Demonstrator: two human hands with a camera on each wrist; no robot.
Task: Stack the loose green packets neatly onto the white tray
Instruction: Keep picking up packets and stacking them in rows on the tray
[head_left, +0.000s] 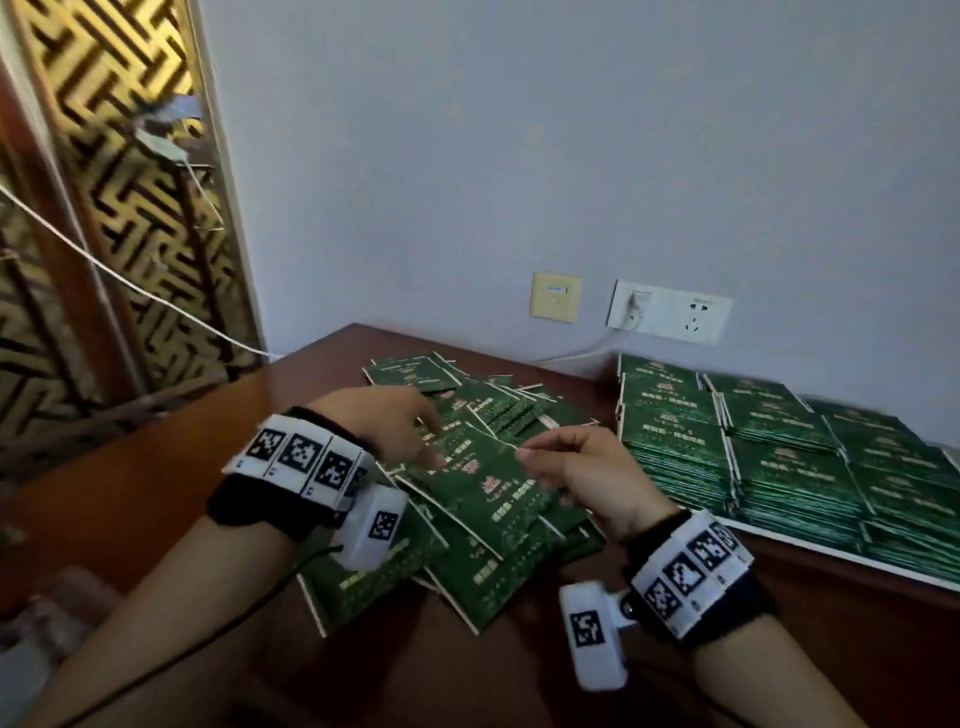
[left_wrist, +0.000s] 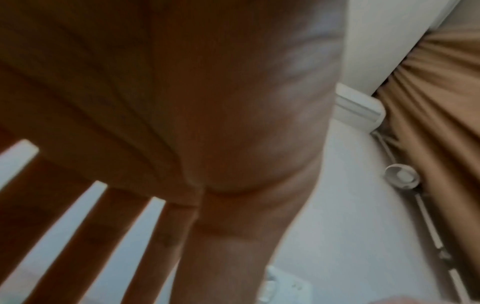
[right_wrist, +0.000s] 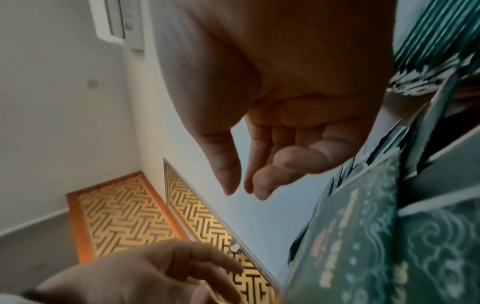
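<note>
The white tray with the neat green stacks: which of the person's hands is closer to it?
Right. The right hand hovers over the loose pile beside the white tray; the left hand lies farther left.

Both forearms reached forward, wrists banded. The left hand (head_left: 382, 421) spread straight fingers (left_wrist: 85, 236) downward. The right hand (head_left: 582, 475) hung loosely curled, thumb near forefinger.

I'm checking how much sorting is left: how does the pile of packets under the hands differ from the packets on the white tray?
The loose pile lies fanned and overlapping at mixed angles on the wooden table; the tray packets sit in squared, aligned stacks. The pile is shallow and spread out; the stacks are many layers deep. Both hold the same green printed packets.
</note>
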